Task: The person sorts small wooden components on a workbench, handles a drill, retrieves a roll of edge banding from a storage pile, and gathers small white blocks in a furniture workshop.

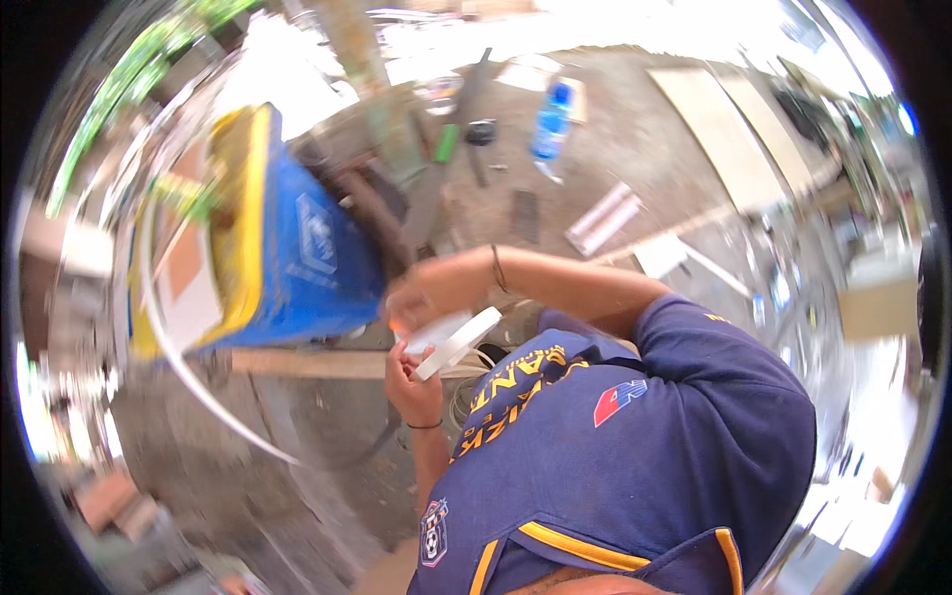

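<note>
My left hand (pixel 415 385), with a dark band at its wrist, grips the edge of a flat white roll (pixel 458 343) close to my shirt. The roll looks like a ring of white strip or tape. My right hand (pixel 426 294) is above it, smeared by motion, its fingers near the roll. A small orange spot shows by its fingertips; what it is I cannot make out. A long white strip (pixel 171 352) arcs from beside the bin down toward the floor at the left.
A blue bin (pixel 327 263) with a yellow rim stands left of my hands. A wooden plank (pixel 297 363) lies near its base. Beyond are a blue water bottle (pixel 551 124), a green cylinder (pixel 446 144) and pale boards (pixel 719 139). Brick-like blocks (pixel 109 499) lie at lower left.
</note>
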Demonstrator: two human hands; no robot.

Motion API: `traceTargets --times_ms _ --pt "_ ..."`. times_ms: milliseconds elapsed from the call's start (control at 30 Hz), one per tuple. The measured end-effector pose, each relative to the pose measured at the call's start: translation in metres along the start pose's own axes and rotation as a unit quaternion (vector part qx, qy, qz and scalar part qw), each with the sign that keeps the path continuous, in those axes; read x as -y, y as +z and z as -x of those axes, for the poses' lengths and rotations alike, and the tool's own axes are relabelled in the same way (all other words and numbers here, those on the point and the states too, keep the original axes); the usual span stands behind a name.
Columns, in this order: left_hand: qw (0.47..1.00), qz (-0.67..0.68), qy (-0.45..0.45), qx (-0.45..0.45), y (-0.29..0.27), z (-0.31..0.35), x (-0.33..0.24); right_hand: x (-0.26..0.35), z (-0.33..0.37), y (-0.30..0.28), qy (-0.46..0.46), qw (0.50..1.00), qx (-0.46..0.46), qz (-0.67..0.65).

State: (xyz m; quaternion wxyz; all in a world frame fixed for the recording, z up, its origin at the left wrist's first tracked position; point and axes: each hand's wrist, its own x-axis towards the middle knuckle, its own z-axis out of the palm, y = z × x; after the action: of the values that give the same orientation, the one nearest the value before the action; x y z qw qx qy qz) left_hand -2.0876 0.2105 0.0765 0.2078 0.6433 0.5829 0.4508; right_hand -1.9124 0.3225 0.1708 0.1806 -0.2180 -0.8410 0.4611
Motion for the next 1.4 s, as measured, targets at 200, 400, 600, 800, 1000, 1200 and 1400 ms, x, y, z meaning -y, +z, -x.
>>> traceTargets --times_ms 200,400,600,800,1000,1200,1400 --pt "0.980 0.083 0.023 0.181 0.069 -0.029 -0.032 0.033 0.203 0.030 0.346 0.926 -0.149 -0.033" --pt "0.902 0.153 0.060 0.400 0.144 -0.030 -0.090 0.064 0.324 0.027 0.422 0.794 -0.434 0.053" --pt "0.745 0.191 -0.012 0.638 0.189 0.017 -0.161 0.034 0.385 0.044 0.349 0.777 -0.502 0.152" --pt "0.652 0.181 -0.006 0.737 0.262 0.066 -0.277 0.055 0.463 0.079 0.382 0.745 -0.527 0.146" --pt "0.575 0.157 -0.014 0.803 0.331 0.124 -0.327 0.071 0.586 0.113 0.466 0.654 -0.565 0.188" --pt "0.458 0.124 0.018 0.880 0.391 0.166 -0.367 0.118 0.662 0.162 0.519 0.515 -0.661 0.170" --pt "0.308 0.065 -0.011 0.949 0.446 0.214 -0.439 0.137 0.683 0.180 0.557 0.397 -0.716 0.142"
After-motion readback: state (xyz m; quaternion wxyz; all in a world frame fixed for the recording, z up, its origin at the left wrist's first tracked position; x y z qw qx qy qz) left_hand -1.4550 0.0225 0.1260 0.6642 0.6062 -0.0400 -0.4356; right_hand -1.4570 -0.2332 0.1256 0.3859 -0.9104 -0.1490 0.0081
